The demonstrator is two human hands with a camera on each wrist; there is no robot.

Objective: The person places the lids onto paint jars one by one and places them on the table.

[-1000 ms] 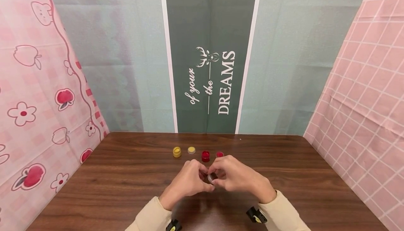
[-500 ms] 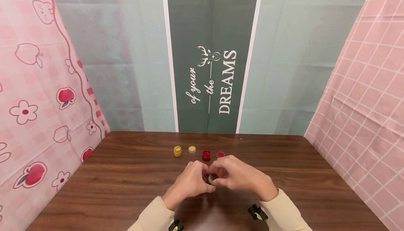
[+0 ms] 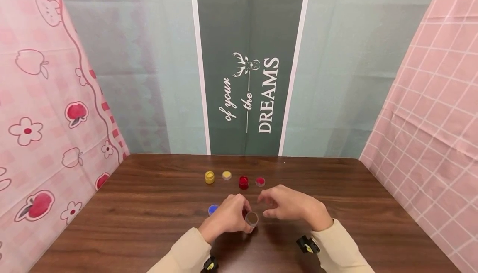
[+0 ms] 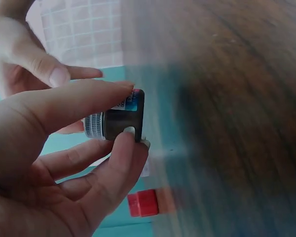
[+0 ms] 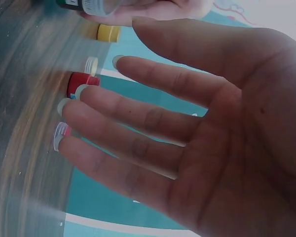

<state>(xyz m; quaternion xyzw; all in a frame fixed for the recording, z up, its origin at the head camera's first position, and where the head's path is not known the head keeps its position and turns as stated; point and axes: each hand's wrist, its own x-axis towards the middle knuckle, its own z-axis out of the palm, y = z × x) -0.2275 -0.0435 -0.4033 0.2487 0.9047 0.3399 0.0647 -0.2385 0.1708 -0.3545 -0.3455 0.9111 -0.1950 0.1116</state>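
Observation:
My left hand [image 3: 229, 215] holds a small dark brown paint jar [image 3: 252, 220] between thumb and fingers, low over the table. In the left wrist view the jar [image 4: 122, 121] shows a label and a clear ribbed lid [image 4: 93, 126]. To the right of the jar, my right hand [image 3: 289, 204] is held apart from it with relaxed fingers. The right wrist view shows this hand [image 5: 187, 128] with spread fingers and nothing in the palm. A blue round paint pot or lid [image 3: 213, 209] is partly hidden behind my left hand.
An uncapped yellow paint jar [image 3: 209, 177], a yellow-stained lid [image 3: 226, 175], an uncapped red paint jar [image 3: 243, 182] and a red-stained lid [image 3: 260, 181] stand in a row farther back on the brown wooden table [image 3: 149, 190]. Printed cloths hang behind and at both sides.
My right hand has let go of the brown jar and drawn off to the right. The left hand has shifted slightly nearer with the jar, and the blue round thing has come into view.

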